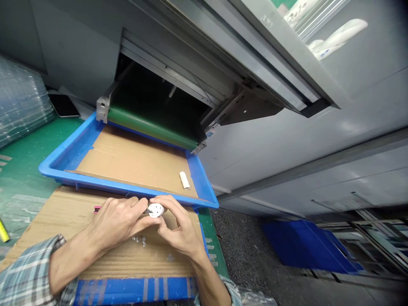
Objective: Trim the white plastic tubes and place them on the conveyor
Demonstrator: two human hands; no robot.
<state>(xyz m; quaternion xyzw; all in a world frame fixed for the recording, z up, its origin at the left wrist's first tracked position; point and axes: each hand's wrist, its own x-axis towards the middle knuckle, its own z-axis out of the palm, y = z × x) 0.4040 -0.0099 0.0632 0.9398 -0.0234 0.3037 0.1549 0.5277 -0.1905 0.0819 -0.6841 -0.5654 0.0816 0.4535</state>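
My right hand [178,227] pinches a small white round plastic part [156,210] between thumb and fingers. My left hand [119,221] is closed round a thin tool with a pink handle end [97,209]; its dark tip touches the white part. Both hands rest over a sheet of cardboard [95,255] on the green bench. One more white cylindrical part [184,180] lies in the blue tray [63,155] just beyond my hands.
The blue tray is lined with cardboard and sits under a green conveyor belt [149,127] coming out of a grey machine [287,127]. A phone [63,105] and stacked clear trays [22,102] lie at the left. Blue bins [306,244] stand on the floor at right.
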